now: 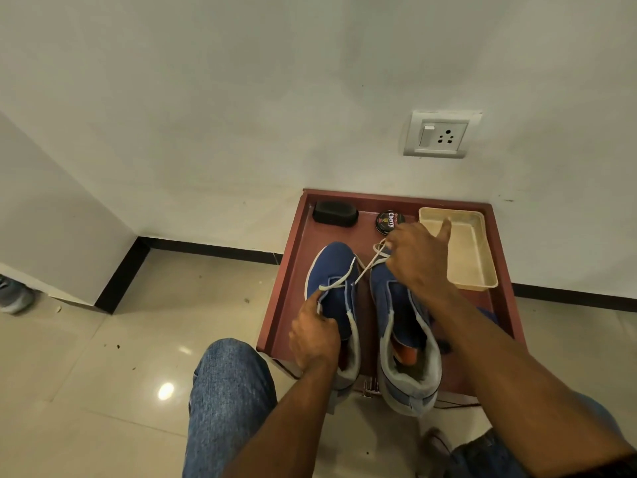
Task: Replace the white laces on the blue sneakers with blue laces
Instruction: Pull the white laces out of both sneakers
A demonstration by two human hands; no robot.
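Two blue sneakers stand side by side, toes to the wall, on a low reddish-brown table (293, 270). My left hand (315, 334) grips the side of the left sneaker (332, 270), index finger stretched along its eyelet edge. A white lace (348, 276) runs from that sneaker's front eyelets up and right to my right hand (418, 257), which pinches it above the toe of the right sneaker (396, 315), thumb sticking out. The right sneaker shows no lace; its orange insole is visible. Something blue (487, 315) lies behind my right forearm, mostly hidden.
A beige plastic tray (472, 263) sits at the table's right back. A black brush (335, 213) and a round shoe polish tin (389, 220) stand along the back edge. A wall socket (441, 134) is above. My jeans-clad knees flank the table on a glossy tiled floor.
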